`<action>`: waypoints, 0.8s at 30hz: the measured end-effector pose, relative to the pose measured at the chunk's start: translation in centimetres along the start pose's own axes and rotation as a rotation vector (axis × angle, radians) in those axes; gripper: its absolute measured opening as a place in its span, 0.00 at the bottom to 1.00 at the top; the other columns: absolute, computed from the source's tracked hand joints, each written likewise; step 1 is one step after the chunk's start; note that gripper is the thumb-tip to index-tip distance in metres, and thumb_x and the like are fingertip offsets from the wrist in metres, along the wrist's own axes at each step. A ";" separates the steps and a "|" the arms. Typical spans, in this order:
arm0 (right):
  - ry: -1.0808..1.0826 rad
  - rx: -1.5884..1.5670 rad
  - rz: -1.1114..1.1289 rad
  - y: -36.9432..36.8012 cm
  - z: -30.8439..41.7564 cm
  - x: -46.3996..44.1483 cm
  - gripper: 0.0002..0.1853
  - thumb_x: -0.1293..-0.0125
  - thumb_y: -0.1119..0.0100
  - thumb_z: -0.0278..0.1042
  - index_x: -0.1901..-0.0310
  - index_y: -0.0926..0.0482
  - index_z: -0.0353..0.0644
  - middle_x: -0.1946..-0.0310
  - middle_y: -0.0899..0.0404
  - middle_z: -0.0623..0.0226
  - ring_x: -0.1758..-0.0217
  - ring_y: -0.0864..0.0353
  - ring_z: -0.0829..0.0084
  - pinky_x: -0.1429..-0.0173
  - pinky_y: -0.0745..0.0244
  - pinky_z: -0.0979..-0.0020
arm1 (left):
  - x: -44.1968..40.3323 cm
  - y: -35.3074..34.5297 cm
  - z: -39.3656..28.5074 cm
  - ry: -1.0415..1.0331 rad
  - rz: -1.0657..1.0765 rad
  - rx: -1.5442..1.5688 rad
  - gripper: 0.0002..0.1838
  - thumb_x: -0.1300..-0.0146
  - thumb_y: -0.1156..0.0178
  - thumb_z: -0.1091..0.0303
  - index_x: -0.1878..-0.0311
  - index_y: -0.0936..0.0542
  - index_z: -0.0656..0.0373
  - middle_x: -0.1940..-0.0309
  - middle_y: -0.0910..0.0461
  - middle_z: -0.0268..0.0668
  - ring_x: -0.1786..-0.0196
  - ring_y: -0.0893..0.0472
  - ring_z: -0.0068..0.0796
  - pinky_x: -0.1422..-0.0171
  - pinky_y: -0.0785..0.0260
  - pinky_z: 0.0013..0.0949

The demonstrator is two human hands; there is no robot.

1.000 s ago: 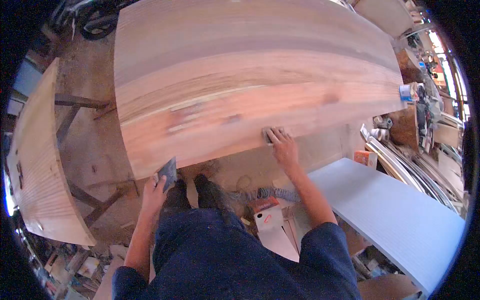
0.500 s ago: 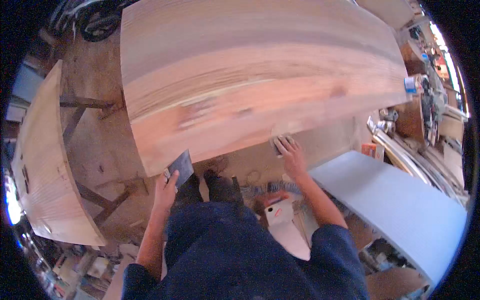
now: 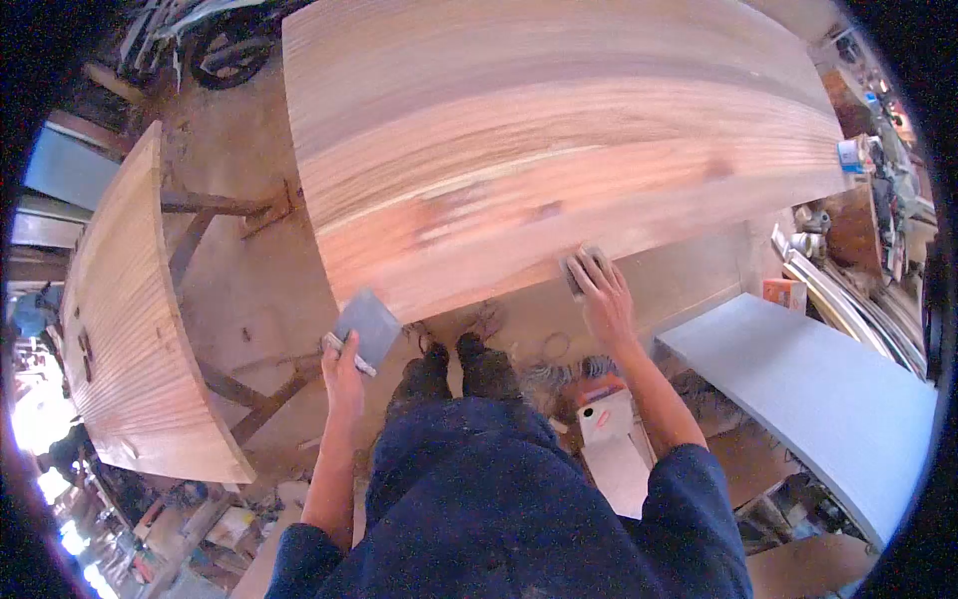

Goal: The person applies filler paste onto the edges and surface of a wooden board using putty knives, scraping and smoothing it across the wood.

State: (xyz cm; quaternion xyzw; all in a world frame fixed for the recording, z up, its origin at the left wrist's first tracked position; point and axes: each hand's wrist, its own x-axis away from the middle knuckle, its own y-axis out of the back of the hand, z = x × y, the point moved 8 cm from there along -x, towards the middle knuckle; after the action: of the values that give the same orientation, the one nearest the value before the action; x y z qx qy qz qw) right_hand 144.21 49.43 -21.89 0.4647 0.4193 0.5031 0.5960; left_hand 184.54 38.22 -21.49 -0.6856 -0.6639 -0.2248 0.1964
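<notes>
A broad wooden panel (image 3: pixel 559 110) with striped grain and dark patches lies in front of me. My left hand (image 3: pixel 344 364) is closed on a flat grey rectangular sheet (image 3: pixel 370 327) with a pale strip along its lower edge, held at the panel's near left corner. At the panel's near edge, right of the middle, my right hand (image 3: pixel 604 295) grips a small dark sanding block (image 3: pixel 573 277). The fingers lie over its top, and its underside is hidden.
A second wooden panel (image 3: pixel 140 329) stands on dark trestle legs at left. To the right is a pale blue-white board (image 3: pixel 808 389). A small can (image 3: pixel 851 156) sits at the big panel's right end. Between my arms below lies a white container (image 3: pixel 611 439) on the floor.
The view has shifted, so the panels sit farther right in it. My right hand has moved slightly up against the panel's near edge. The grey sheet in my left hand has tilted.
</notes>
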 end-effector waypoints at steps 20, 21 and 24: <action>-0.051 -0.046 -0.079 -3.1 11.5 2.9 0.28 0.49 0.43 0.25 0.42 0.25 0.49 0.41 0.27 0.66 0.35 0.33 0.60 0.34 0.37 0.58 | -1.4 11.1 1.7 0.121 -0.214 0.228 0.23 0.35 0.43 0.62 0.39 0.32 0.60 0.47 0.28 0.37 0.48 0.26 0.31 0.47 0.32 0.38; -0.053 -0.051 -0.073 -3.7 12.0 4.2 0.28 0.49 0.43 0.24 0.42 0.25 0.49 0.41 0.27 0.66 0.35 0.33 0.60 0.34 0.37 0.58 | -1.8 11.1 1.2 0.107 -0.199 0.230 0.23 0.35 0.43 0.62 0.39 0.32 0.60 0.47 0.27 0.37 0.48 0.26 0.31 0.48 0.32 0.38; -0.068 -0.071 -0.126 -2.3 13.7 4.9 0.28 0.49 0.45 0.23 0.42 0.25 0.49 0.41 0.27 0.65 0.34 0.33 0.60 0.34 0.38 0.58 | -2.4 12.4 0.7 0.092 -0.151 0.214 0.22 0.35 0.43 0.62 0.41 0.30 0.60 0.49 0.26 0.36 0.49 0.25 0.29 0.49 0.32 0.37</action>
State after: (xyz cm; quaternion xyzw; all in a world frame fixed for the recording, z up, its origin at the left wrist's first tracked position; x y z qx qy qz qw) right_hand 158.65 52.28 -21.30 0.4330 0.4092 0.4629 0.6564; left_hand 196.96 36.18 -23.09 -0.5978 -0.7242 -0.1978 0.2811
